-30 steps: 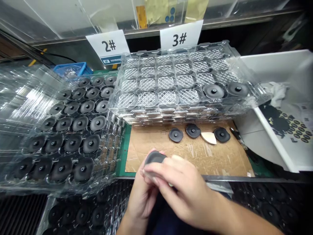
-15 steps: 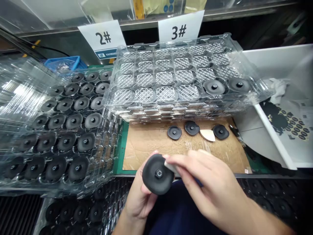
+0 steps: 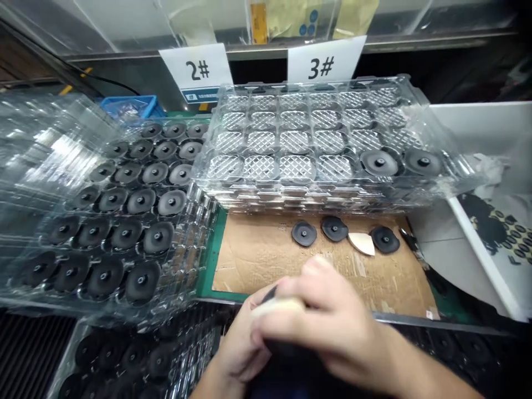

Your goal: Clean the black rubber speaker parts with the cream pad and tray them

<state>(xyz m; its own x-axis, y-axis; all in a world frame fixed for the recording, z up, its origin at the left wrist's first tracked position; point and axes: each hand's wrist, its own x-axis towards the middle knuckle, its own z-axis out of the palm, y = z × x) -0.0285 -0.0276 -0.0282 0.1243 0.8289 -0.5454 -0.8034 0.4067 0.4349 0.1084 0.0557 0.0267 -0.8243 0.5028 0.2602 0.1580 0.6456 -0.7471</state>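
Near the bottom centre, my left hand is wrapped round a black disc, and only part of its edge shows. My right hand, blurred by motion, covers most of the disc and pinches a pale pad against it. Beyond my hands, a brown cardboard sheet bears black discs and a cream wedge-shaped piece. A stack of clear trays stands behind the cardboard, with two black discs in its top front row.
On the left, a clear tray holds rows of black discs, beside stacked clear trays. A white bin stands on the right with small dark parts. Paper signs hang at the back, near a blue basket.
The disc between my hands has tilted and is now mostly hidden. My right hand has moved left over it with the pale pad. The whole view has shifted slightly.
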